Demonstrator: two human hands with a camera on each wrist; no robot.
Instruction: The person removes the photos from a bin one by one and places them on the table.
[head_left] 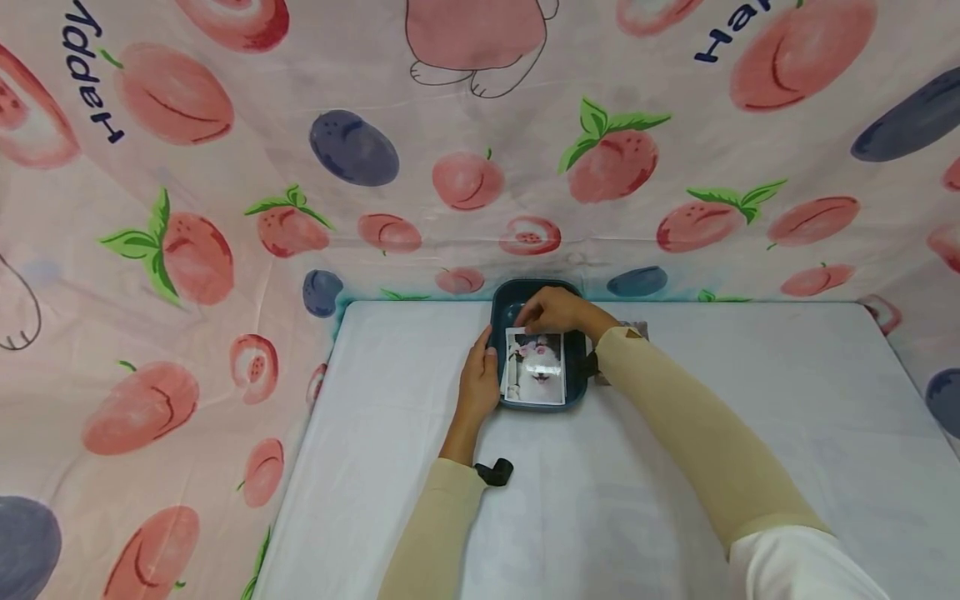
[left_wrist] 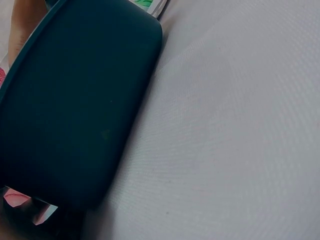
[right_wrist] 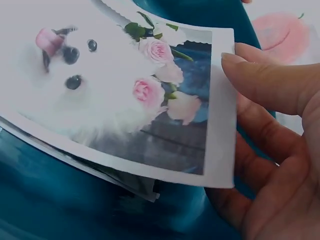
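Pinching dog photo over teal tray

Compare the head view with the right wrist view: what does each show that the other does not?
Head view only: two beige cloth sleeves, a small black device at the left wrist, and leafy red strawberries printed on fabric.

Right wrist view only, plainly: the right grip's thumb on a white paper border, and printed pink roses.

Both: the right grip at one end of a white-bordered rectangular paper photo of a white dog, with a glossy dark-teal, round-cornered tray beneath.
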